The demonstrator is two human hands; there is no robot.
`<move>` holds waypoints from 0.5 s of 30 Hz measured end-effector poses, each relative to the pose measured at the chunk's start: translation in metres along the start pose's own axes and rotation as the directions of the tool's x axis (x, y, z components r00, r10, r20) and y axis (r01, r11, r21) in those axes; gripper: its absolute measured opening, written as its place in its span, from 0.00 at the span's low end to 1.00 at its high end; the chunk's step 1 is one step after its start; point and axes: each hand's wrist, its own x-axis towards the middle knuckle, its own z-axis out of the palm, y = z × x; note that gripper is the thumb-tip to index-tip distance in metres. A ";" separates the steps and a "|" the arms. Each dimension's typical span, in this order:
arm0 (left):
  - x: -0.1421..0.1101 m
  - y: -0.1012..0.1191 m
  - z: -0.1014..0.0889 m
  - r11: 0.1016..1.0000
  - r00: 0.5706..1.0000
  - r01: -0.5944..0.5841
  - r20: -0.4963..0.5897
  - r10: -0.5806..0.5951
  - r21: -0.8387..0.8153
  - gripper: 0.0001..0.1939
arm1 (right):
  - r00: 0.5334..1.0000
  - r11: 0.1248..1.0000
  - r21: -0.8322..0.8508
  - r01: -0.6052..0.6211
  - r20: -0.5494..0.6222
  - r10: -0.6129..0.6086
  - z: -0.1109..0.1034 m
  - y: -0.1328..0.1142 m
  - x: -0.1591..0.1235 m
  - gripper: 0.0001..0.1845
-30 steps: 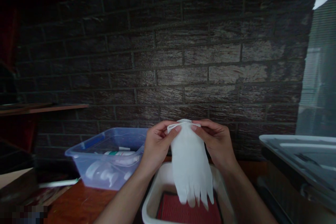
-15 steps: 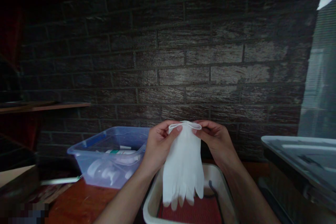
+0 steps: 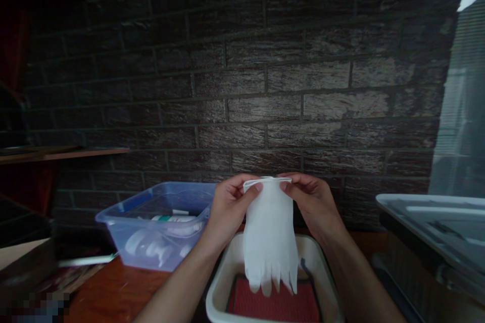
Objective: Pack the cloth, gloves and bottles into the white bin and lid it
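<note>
— Head view: has the hanging end of the white glove [image 3: 270,232] swung rightward since the earlier frame?
— Confirmed. Its cuff also lies flatter; both hands hold nearly the same position.
— State of the fingers?
— Left hand [image 3: 229,209]: thumb and forefinger pinched together on the cuff's left corner. Right hand [image 3: 314,207]: matching pinch at the right corner. Only thin material sits between them.
— Location?
— Glove hangs cuff-up above the cream basin [image 3: 214,292], in front of a red piece [image 3: 273,308] lying inside. Contact below cannot be told; nor whether one glove or several layers hang there. The blue bin [image 3: 117,242] stands to the left on the worktop [image 3: 117,292].
— Handling assessment?
— Judged light, limp and stretchy, possibly clingy, likely to tear under fingernails. Best hold: the thicker cuff edge, at opposite corners; the tips offer poor purchase.
</note>
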 end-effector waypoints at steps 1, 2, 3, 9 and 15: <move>0.000 0.000 0.000 1.000 1.000 0.004 0.001 -0.004 -0.001 0.12 | 1.000 1.000 -0.008 0.005 -0.008 -0.005 0.000 0.001 0.000 0.08; 0.000 0.001 0.000 1.000 1.000 0.006 0.002 -0.006 -0.007 0.12 | 1.000 1.000 -0.015 0.013 -0.017 -0.013 0.000 0.001 0.001 0.07; 0.000 0.002 0.000 1.000 1.000 0.007 0.002 -0.007 -0.016 0.12 | 0.999 0.999 -0.020 0.024 -0.025 -0.025 0.000 0.002 0.001 0.06; 0.001 0.005 0.002 0.996 0.994 -0.093 -0.057 0.092 -0.006 0.09 | 0.989 0.989 -0.054 0.139 -0.036 -0.141 0.000 0.003 0.002 0.02; 0.006 0.001 -0.002 0.985 0.983 -0.173 -0.072 0.171 -0.019 0.10 | 0.981 0.979 -0.089 0.184 -0.042 -0.188 -0.003 0.005 0.003 0.03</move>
